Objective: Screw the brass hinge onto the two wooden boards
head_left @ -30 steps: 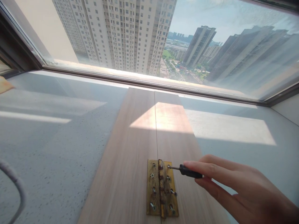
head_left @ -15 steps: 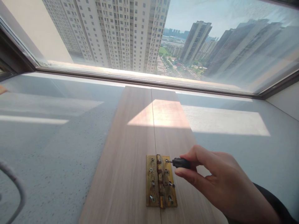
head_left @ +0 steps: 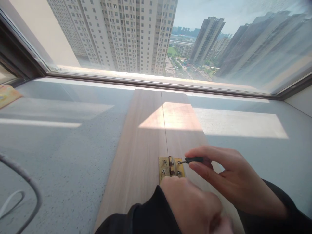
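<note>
Two pale wooden boards [head_left: 138,146] lie side by side on a grey windowsill, joined by a rusty brass hinge [head_left: 168,165] with several screws. My right hand [head_left: 229,182] pinches a small black-handled screwdriver [head_left: 193,160], whose tip touches the hinge's upper right screw. My left hand [head_left: 192,204], in a black sleeve, rests as a closed fist over the lower part of the hinge and hides it. What the fist holds, if anything, does not show.
The grey speckled windowsill [head_left: 60,146] runs to a large window [head_left: 156,39] with tower blocks outside. A grey cable [head_left: 26,185] curls at the lower left. A yellowish flat object [head_left: 7,95] lies at the far left edge.
My left hand has come in from below and now covers the lower half of the hinge. My right hand still holds the screwdriver at the upper right screw, with its fingers shifted.
</note>
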Motion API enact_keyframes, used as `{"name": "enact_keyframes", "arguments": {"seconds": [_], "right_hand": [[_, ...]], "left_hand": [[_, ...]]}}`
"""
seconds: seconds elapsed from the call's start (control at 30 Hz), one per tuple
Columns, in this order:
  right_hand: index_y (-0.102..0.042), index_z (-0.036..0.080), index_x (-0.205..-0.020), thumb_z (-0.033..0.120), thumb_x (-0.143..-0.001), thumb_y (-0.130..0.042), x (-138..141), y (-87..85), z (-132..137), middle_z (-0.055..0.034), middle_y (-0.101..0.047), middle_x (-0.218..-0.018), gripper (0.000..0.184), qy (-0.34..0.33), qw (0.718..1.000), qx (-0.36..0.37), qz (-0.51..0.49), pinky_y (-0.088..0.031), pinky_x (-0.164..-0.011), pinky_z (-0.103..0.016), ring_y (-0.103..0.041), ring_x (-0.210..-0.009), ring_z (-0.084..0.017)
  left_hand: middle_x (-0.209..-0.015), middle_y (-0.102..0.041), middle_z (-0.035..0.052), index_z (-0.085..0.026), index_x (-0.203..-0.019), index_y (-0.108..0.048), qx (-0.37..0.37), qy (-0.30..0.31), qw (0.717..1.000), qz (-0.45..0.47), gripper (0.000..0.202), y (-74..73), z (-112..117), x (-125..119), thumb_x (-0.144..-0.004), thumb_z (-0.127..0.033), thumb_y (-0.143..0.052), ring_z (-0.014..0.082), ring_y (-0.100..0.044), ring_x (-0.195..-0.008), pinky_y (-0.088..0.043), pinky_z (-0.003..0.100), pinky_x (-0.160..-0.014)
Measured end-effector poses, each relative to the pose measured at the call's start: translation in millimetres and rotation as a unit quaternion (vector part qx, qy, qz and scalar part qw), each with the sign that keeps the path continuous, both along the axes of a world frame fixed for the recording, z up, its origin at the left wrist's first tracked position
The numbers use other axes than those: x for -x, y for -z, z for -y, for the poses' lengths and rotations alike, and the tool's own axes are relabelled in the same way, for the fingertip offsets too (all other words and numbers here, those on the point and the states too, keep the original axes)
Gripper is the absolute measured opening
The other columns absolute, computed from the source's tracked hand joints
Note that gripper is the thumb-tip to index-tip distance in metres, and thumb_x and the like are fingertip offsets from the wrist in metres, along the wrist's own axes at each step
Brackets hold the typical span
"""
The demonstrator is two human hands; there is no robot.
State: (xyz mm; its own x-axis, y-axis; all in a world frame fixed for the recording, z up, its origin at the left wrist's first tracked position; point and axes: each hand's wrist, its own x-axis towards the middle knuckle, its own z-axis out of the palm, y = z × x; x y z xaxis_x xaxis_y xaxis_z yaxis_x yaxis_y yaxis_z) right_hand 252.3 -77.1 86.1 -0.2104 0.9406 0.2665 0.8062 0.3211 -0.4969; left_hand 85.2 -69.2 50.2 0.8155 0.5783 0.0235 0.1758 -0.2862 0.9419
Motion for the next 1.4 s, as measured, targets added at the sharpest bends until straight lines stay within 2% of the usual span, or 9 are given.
{"name": "enact_keyframes", "arguments": {"seconds": [0.1, 0.2, 0.27, 0.43, 0.53, 0.8, 0.93, 1.1, 1.4], "right_hand": [[-0.064, 0.028, -0.111, 0.029, -0.093, -0.055, -4, -6.7, 1, 0.0028, -0.073, -0.091, 0.020, -0.041, 0.998, 0.046, 0.005, -0.054, -0.065, -0.016, -0.068, -0.076, -0.008], [-0.062, 0.031, -0.116, 0.026, -0.095, -0.052, -5, -9.8, 1, 0.0034, -0.074, -0.099, 0.024, -0.061, 0.997, 0.056, 0.006, -0.055, -0.073, -0.016, -0.070, -0.085, -0.008], [-0.063, 0.029, -0.112, 0.026, -0.094, -0.054, -5, -8.3, 1, 0.0029, -0.073, -0.090, 0.020, -0.051, 0.997, 0.063, 0.001, -0.055, -0.065, -0.016, -0.068, -0.072, -0.008], [-0.063, 0.025, -0.105, 0.028, -0.094, -0.053, 0, -2.0, 0, -0.0019, -0.072, -0.088, 0.015, -0.054, 0.995, 0.081, -0.013, -0.055, -0.062, -0.022, -0.069, -0.074, -0.014], [-0.060, 0.025, -0.106, 0.028, -0.095, -0.052, 1, 0.2, 0, -0.0023, -0.072, -0.092, 0.014, -0.056, 0.996, 0.072, 0.003, -0.054, -0.062, -0.022, -0.070, -0.082, -0.015], [-0.053, 0.021, -0.078, 0.046, -0.089, -0.059, -12, 5.7, -4, 0.0065, -0.047, -0.049, 0.028, 0.096, 0.989, -0.053, 0.100, -0.036, -0.040, -0.023, -0.044, -0.039, -0.008], [-0.048, 0.021, -0.071, 0.043, -0.088, -0.061, -1, 5.2, -2, 0.0053, -0.048, -0.055, 0.031, 0.066, 0.994, -0.043, 0.079, -0.038, -0.041, -0.021, -0.045, -0.044, -0.007], [-0.062, 0.021, -0.092, 0.031, -0.090, -0.061, 14, 4.6, 0, 0.0046, -0.057, -0.062, 0.010, 0.020, 0.999, -0.023, 0.028, -0.044, -0.048, -0.020, -0.052, -0.051, -0.007], [-0.063, 0.032, -0.115, 0.026, -0.092, -0.057, -10, 0.2, 1, 0.0027, -0.074, -0.098, 0.025, -0.041, 0.998, 0.037, 0.024, -0.055, -0.065, -0.017, -0.070, -0.082, -0.011]], "left_hand": [[-0.045, -0.018, -0.0080, -0.018, -0.046, -0.026, 0.030, -0.170, 0.985, 0.008, 0.048, -0.6, -61, 25, -0.079, -0.023, -0.060, 0.0046, -0.018, -0.044, -0.018, 0.024, -0.043], [-0.047, -0.024, -0.0084, -0.018, -0.048, -0.030, 0.048, -0.176, 0.983, 0.003, 0.048, 15.8, -98, 43, -0.087, -0.024, -0.057, 0.0041, -0.025, -0.045, -0.024, 0.021, -0.045], [-0.054, -0.040, -0.0080, -0.014, -0.061, -0.048, 0.054, -0.164, 0.985, -0.009, 0.037, 31.7, -106, 46, -0.091, -0.032, -0.060, 0.0049, -0.037, -0.046, -0.035, 0.019, -0.046], [-0.072, -0.059, -0.0024, -0.011, -0.086, -0.061, 0.044, -0.140, 0.989, -0.026, 0.030, 55.4, -103, 39, -0.093, -0.040, -0.059, 0.0085, -0.056, -0.059, -0.050, 0.022, -0.055], [-0.064, -0.054, -0.0049, -0.011, -0.077, -0.059, 0.032, -0.129, 0.991, -0.031, 0.033, 55.8, -101, 37, -0.093, -0.040, -0.059, 0.0071, -0.051, -0.053, -0.046, 0.021, -0.051], [-0.051, -0.036, -0.0092, -0.015, -0.058, -0.047, 0.002, -0.143, 0.989, -0.027, 0.041, 46.6, -92, 31, -0.090, -0.035, -0.062, 0.0055, -0.036, -0.046, -0.034, 0.020, -0.048], [-0.043, -0.030, -0.0098, -0.016, -0.054, -0.051, -0.013, -0.166, 0.986, -0.021, 0.033, 45.6, -87, 25, -0.080, -0.033, -0.063, 0.0058, -0.029, -0.043, -0.025, 0.022, -0.047], [-0.044, -0.033, -0.0103, -0.016, -0.073, -0.067, -0.038, -0.141, 0.989, 0.009, 0.025, 48.8, -82, 20, -0.072, -0.041, -0.066, 0.0056, -0.031, -0.042, -0.026, 0.022, -0.048], [-0.047, -0.036, -0.0082, -0.014, -0.066, -0.066, -0.036, -0.191, 0.981, -0.001, 0.028, 46.9, -84, 23, -0.080, -0.036, -0.057, 0.0056, -0.032, -0.046, -0.028, 0.021, -0.050]]}}
